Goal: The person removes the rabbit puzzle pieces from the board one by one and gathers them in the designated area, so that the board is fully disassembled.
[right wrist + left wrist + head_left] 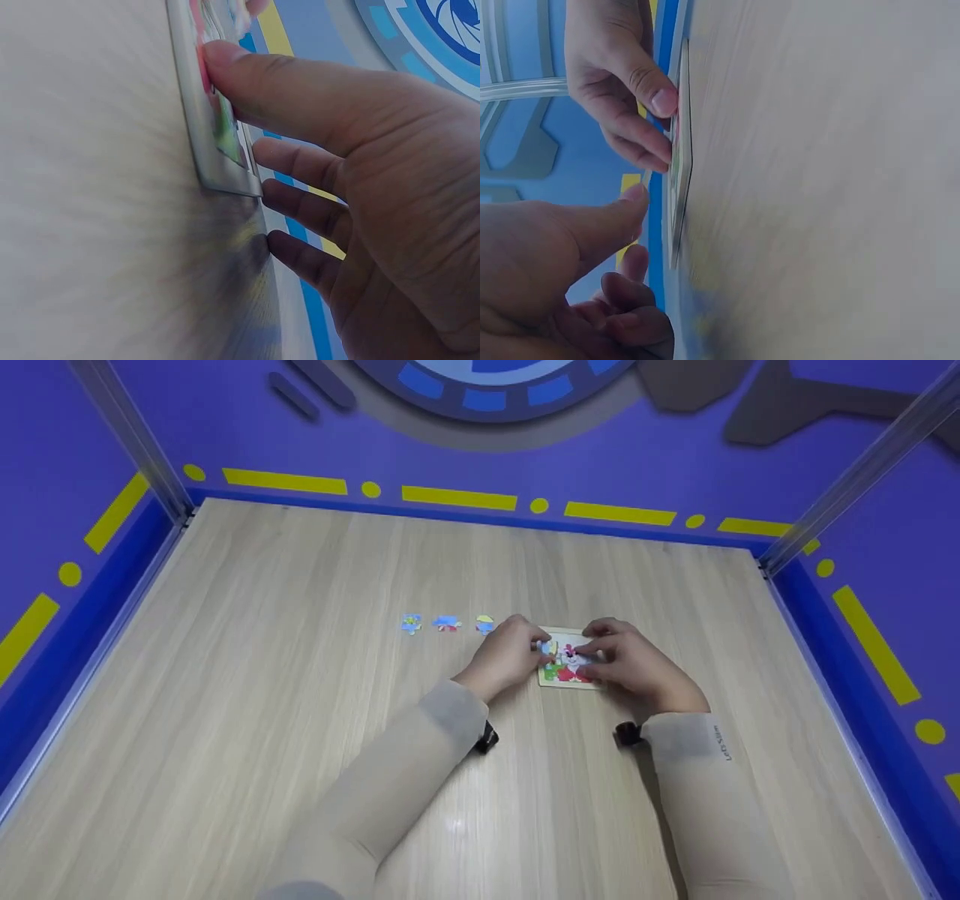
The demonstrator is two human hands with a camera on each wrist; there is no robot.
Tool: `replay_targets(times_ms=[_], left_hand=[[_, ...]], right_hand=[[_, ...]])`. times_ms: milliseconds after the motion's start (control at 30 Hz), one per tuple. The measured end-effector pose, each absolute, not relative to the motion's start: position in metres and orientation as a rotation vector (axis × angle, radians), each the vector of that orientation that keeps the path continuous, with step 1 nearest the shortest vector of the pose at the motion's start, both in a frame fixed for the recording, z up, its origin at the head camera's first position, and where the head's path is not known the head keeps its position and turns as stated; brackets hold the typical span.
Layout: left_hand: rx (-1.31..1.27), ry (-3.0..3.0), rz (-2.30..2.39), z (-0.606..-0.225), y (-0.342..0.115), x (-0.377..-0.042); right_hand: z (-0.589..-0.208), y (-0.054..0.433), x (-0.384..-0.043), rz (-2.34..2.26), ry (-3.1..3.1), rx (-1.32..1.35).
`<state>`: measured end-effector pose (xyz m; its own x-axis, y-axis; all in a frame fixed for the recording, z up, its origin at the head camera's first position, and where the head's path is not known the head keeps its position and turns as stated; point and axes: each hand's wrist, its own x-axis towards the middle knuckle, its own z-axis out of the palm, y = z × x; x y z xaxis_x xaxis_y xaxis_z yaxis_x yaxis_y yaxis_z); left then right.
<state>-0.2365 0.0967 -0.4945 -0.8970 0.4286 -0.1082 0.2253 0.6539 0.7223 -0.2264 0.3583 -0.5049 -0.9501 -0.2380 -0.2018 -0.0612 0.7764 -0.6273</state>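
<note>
A small framed jigsaw puzzle (pixel 570 685) lies on the table, showing a white rabbit with pink ears and red and green parts. My left hand (pixel 508 655) pinches a puzzle piece (pixel 550 647) between thumb and fingers, just over the frame's left side. In the left wrist view that piece is a thin edge at the thumb tip. On the right side, my right hand (pixel 637 664) touches the puzzle. Its thumb (pixel 225 64) presses on the picture, and the other fingers extend along the frame's far edge. Both hands cover parts of the picture.
Three loose puzzle pieces lie in a row left of the frame: a blue one (pixel 411 622), a blue and red one (pixel 447 622), and a yellow and blue one (pixel 484 623). Purple-blue panels (pixel 465 465) with yellow marks wall the wooden table (pixel 300 607).
</note>
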Motion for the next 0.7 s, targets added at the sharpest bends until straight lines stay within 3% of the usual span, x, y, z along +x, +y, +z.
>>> replay_targets(times_ms=[700], left_hand=[[0.539,2.565,1.365,-0.469,-0.005,-0.221]], right_hand=[[-0.507,0.359,-0.226,-0.99,2.697,-0.222]])
